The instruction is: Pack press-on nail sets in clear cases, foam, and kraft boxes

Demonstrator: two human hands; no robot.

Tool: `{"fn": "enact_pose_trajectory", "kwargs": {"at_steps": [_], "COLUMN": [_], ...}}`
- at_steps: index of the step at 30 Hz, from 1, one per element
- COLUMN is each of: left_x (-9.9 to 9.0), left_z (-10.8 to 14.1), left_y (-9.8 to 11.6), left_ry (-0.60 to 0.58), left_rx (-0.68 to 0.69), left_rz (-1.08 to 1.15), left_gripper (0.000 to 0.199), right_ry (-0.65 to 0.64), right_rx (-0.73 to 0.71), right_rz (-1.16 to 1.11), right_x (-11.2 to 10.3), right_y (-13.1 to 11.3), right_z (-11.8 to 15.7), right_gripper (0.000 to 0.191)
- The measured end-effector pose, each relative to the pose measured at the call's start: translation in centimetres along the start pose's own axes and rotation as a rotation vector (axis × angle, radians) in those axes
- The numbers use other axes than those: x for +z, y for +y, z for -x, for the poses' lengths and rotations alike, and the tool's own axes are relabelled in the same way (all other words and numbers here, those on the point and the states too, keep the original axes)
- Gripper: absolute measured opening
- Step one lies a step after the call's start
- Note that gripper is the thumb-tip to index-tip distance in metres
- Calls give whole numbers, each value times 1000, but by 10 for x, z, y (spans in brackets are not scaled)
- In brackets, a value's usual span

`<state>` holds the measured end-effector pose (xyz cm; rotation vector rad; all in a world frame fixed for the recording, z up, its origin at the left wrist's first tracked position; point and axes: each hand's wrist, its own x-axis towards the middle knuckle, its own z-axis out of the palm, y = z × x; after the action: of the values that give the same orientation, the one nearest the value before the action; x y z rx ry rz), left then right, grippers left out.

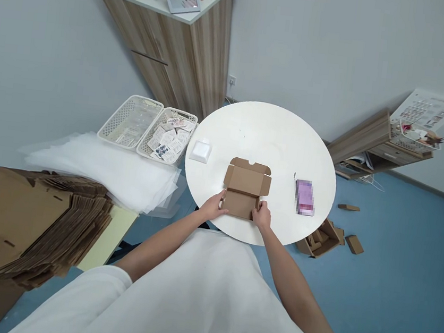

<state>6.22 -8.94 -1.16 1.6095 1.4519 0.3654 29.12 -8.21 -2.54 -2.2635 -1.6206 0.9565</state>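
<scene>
An open brown cardboard box [241, 203] lies at the near side of the round white table [278, 125], its lid with side flaps folded back away from me. My left hand [213, 206] grips its left wall, fingers along the near corner. On the right wall my right hand [262, 215] is closed, thumb toward the inside. The inside of the box looks bare. To the left on the table is a small white packet [200, 151]. A pinkish-purple item [305, 197], blurred by pixels, lies to the right.
Left of the table stand two white baskets, one with printed cards [169, 140], one with clear plastic [133, 119]. Nearer are translucent sheets [125, 169] and a stack of flat cardboard [58, 233]. A carton [320, 240] with cardboard pieces sits on the floor at right. A wooden cabinet [203, 52] stands behind.
</scene>
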Motion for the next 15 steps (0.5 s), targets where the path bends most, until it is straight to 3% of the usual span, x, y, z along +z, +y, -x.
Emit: {"fn": "enact_pose_trajectory", "kwargs": {"at_steps": [4, 10, 15], "left_x": [-2, -7, -6], "left_z": [0, 4, 4], "left_y": [1, -1, -2], "left_ry": [28, 34, 27], "left_rx": [-38, -125, -124], "left_rz": [6, 65, 115], "left_gripper": [83, 74, 53], "right_ry": [-19, -18, -48], "right_rx": [6, 25, 53], "right_rz": [-51, -166, -411], "right_x": [-1, -7, -6], "right_y": [-3, 7, 15], "right_z": [1, 18, 30], "right_gripper": [25, 51, 41]}}
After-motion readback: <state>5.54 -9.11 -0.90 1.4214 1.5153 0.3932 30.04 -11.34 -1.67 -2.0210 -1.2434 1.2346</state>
